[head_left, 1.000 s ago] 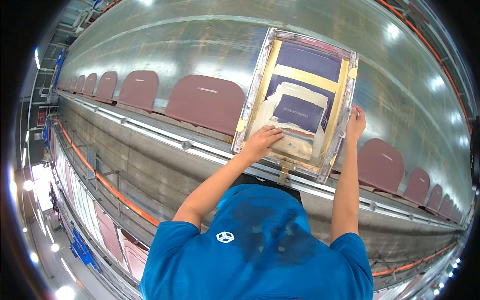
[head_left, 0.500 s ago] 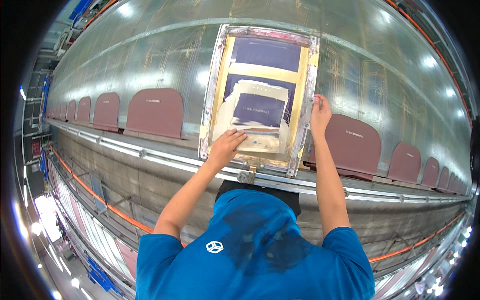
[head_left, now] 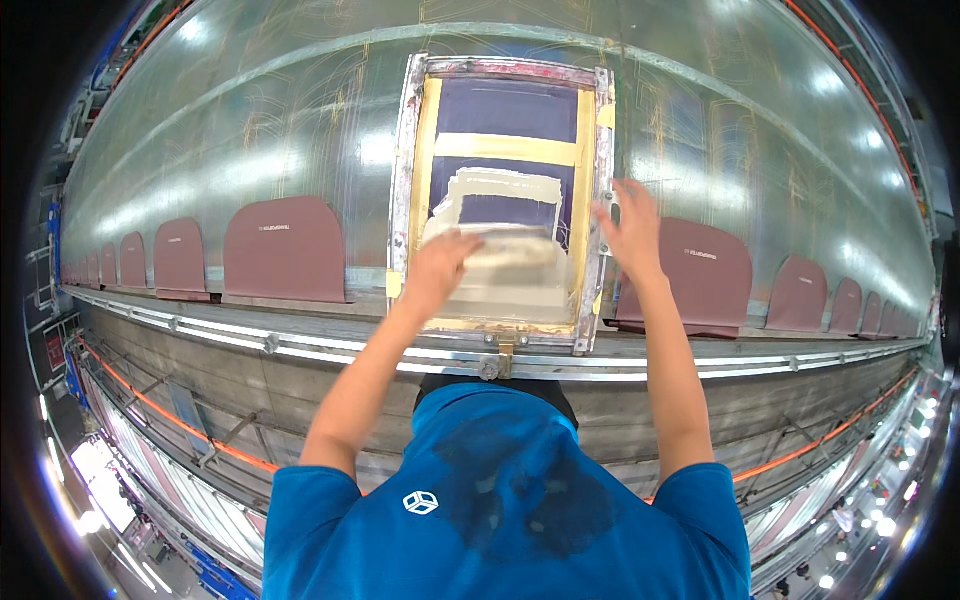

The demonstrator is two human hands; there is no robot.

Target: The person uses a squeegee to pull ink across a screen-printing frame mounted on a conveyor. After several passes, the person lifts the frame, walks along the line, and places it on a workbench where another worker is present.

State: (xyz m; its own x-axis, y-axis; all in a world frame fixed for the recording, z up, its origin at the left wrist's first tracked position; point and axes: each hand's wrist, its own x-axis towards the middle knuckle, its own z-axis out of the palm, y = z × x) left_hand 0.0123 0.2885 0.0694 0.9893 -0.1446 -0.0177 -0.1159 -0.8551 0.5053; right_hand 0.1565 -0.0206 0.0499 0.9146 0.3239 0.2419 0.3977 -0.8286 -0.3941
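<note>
A screen-printing frame [head_left: 510,69] with a metal rim and yellow tape lies on the table in front of me. Its dark purple mesh [head_left: 508,110] carries a patch of cream ink [head_left: 490,295] in the near half. My left hand [head_left: 437,272] is closed on the left end of a squeegee [head_left: 518,247], which is smeared by motion above the inked part. Beside the frame's right rail is my right hand [head_left: 634,230], its fingers apart and holding nothing. Whether its thumb touches the rail I cannot tell.
Maroon rounded fabric panels [head_left: 285,250] lie in a row along the table, more of them [head_left: 700,275] to the right. A metal rail [head_left: 330,350] runs along the near edge, with a clamp [head_left: 505,350] at the frame's near end. Orange pipes [head_left: 190,430] run below.
My left hand has moved the squeegee away from the frame's near end, towards the middle. My right hand has loosened from the right rail and its fingers have spread.
</note>
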